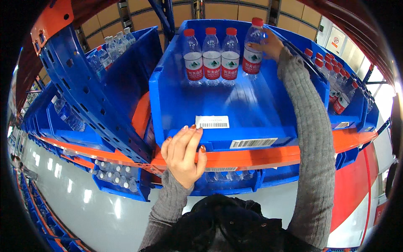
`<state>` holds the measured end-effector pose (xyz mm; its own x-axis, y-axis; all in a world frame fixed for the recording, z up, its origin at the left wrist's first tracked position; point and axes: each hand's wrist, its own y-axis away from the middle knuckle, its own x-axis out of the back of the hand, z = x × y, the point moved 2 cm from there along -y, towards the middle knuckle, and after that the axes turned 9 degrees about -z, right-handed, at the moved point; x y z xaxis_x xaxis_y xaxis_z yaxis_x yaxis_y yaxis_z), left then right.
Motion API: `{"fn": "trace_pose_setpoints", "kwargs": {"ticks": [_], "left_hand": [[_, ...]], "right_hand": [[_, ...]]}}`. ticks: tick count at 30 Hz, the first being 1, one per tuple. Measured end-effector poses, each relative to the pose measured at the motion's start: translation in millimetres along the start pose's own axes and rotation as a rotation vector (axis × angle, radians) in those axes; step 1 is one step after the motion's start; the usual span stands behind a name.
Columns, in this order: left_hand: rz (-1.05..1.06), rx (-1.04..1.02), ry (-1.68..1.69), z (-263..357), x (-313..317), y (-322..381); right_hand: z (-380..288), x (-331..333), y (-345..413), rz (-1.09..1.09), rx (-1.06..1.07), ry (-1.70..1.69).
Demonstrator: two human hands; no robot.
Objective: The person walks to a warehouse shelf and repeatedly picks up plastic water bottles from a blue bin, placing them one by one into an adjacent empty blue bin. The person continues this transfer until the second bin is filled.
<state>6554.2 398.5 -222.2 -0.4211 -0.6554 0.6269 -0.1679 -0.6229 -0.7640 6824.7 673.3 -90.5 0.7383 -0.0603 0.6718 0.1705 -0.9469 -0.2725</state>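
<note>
My right hand [271, 44] grips a clear water bottle with a red cap and a red-and-white label [252, 58], upright near the back right of a blue plastic bin [220, 104]. To its left, three matching red-capped bottles [212, 63] stand in a row, with a gap before the held one. My left hand [184, 154] rests on the bin's front lip, fingers spread and holding nothing. Close to its fingertips, a white barcode label [212, 122] is stuck inside the bin. Another barcode label [253, 143] is on the bin's front.
An orange shelf beam [252, 156] runs under the bin, and a blue perforated rack upright [91, 94] stands at left. Neighbouring bins hold red-capped bottles [333, 71] at right and a lying bottle [67, 113] at left. Below are white-capped bottles [116, 174]. Cardboard boxes [220, 12] line the back.
</note>
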Motion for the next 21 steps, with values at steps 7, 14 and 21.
{"fn": "trace_pose_setpoints", "kwargs": {"ticks": [7,14,21], "left_hand": [[-0.010,-0.039,-0.029,-4.1,-2.7,2.7],[-0.003,-0.039,-0.041,-3.9,-3.5,3.2],[0.003,-0.037,-0.039,-3.9,-5.5,3.6]], "right_hand": [[30.9,-17.4,-5.5,-0.041,-0.171,-0.083],[46.0,-32.7,-17.6,-0.011,-0.182,-0.126],[55.7,-39.2,-22.6,-0.004,-0.146,-0.038]]}}
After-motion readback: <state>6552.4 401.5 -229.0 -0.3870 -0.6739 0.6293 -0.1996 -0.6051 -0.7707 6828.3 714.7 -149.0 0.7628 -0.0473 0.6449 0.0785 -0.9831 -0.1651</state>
